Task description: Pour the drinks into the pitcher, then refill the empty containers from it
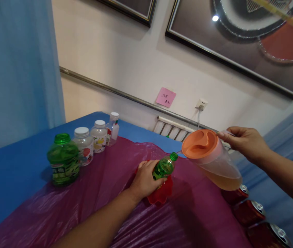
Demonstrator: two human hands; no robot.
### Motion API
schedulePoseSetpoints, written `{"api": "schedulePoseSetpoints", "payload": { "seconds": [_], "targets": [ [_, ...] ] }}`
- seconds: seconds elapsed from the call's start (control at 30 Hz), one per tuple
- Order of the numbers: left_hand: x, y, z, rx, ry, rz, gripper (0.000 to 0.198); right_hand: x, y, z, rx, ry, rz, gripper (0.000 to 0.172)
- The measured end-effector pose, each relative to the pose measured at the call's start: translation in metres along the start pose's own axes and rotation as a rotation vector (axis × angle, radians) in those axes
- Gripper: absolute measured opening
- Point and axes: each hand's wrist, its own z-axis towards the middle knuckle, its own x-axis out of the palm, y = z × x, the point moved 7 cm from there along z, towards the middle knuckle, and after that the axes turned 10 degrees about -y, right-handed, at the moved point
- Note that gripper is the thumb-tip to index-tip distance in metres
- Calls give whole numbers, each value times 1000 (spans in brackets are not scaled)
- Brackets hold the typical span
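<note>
My left hand [146,177] is wrapped round a green plastic bottle [164,167] with an uncapped neck. The bottle leans to the right above a red scalloped dish [163,192]. My right hand [246,141] grips the handle of a clear pitcher [217,168] with an orange lid. Brownish liquid lies in the lower part of the pitcher, which is tilted toward the bottle. Its spout is close beside the bottle's mouth; whether liquid is flowing I cannot tell.
At the left stand a large green bottle [63,160], two white-capped jars [84,146] and a clear white-capped bottle [113,129]. Several red cans [251,213] line the right side. Purple plastic sheeting [105,193] covers part of the blue table [12,186]. A wall is behind.
</note>
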Motion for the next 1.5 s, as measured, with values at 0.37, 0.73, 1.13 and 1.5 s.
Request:
{"api": "schedulePoseSetpoints", "payload": {
  "seconds": [0.37,0.73,1.13,1.5],
  "targets": [
    [-2,-2,0,1,-10,-6,59,-1,2,-1,18,6,2,76],
    [-3,-3,0,-6,0,-20,58,-3,6,-4,13,-10,-19,76],
    [-2,-1,0,12,-11,6,60,-2,1,-1,4,8,-23,76],
    [-2,-1,0,5,-8,-13,58,-3,2,0,-31,6,-40,77]
  ]
}}
